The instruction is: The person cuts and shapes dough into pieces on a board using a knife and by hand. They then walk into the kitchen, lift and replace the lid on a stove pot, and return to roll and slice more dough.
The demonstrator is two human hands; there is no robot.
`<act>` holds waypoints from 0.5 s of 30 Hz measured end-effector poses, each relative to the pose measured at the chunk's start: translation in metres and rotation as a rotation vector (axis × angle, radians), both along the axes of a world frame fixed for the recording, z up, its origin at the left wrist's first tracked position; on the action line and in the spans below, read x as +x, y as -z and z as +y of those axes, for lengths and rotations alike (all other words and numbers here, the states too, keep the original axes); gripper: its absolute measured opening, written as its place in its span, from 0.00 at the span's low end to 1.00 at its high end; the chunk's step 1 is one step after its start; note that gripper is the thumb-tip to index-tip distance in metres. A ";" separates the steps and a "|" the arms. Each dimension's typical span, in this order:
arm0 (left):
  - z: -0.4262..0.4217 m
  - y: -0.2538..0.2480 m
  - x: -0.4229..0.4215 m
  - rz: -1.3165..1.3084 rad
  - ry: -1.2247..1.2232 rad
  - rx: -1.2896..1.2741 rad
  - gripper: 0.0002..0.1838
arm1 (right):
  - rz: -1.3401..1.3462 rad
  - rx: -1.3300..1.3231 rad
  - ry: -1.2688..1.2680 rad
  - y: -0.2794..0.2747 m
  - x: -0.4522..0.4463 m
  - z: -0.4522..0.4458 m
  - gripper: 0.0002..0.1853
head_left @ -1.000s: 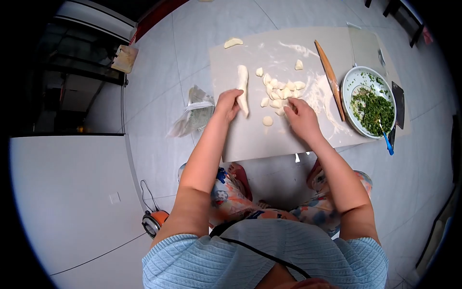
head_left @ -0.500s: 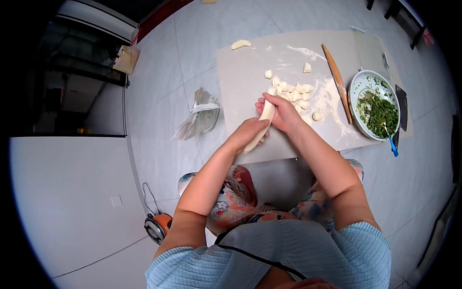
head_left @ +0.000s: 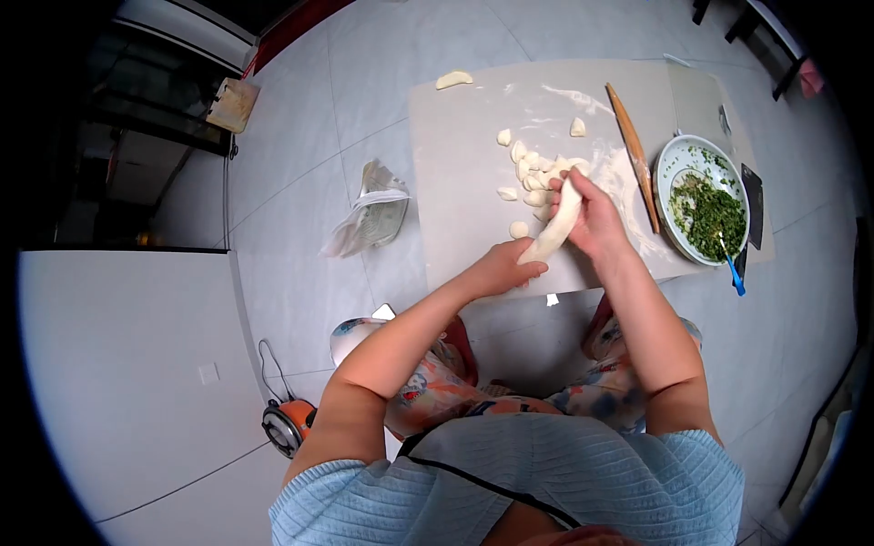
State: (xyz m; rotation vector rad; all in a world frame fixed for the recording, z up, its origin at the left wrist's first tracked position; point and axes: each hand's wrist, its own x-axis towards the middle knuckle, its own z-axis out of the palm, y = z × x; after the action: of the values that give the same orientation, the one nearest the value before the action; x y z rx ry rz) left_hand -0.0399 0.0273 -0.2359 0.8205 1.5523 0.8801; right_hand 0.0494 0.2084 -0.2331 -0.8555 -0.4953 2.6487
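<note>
A long roll of dough (head_left: 557, 226) is held between my two hands, slanting up to the right above the board (head_left: 464, 146). My left hand (head_left: 503, 267) is closed round its lower end. Around the upper part, my right hand (head_left: 590, 215) has its fingers wrapped. Just beyond the roll lie several small dough pieces (head_left: 535, 197), some hidden behind it and my right hand. A single round piece (head_left: 519, 229) sits left of the roll, and another piece (head_left: 578, 127) lies farther back.
On the board's right are a wooden rolling pin (head_left: 633, 155) and a bowl of chopped greens (head_left: 708, 214) with a blue-handled utensil (head_left: 736, 278). A dark flat object (head_left: 754, 205) lies beside the bowl. Left on the floor stands a plastic bag (head_left: 378, 214); a dough strip (head_left: 454, 80) rests at the back edge.
The dough roll was lifted from the board's left side by my left hand, and my right hand took hold too. Since then both hands have moved right with it, and the roll looks longer.
</note>
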 end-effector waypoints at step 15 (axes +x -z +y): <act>0.082 0.034 -0.023 1.428 0.273 0.412 0.27 | 0.248 0.100 0.280 -0.080 0.108 0.095 0.19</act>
State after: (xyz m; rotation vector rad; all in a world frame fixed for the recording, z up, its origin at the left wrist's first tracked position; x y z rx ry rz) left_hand -0.0630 0.1091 -0.2696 2.1921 2.3396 0.3237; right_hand 0.1579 0.3039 -0.1533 -0.5142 -0.4069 2.4057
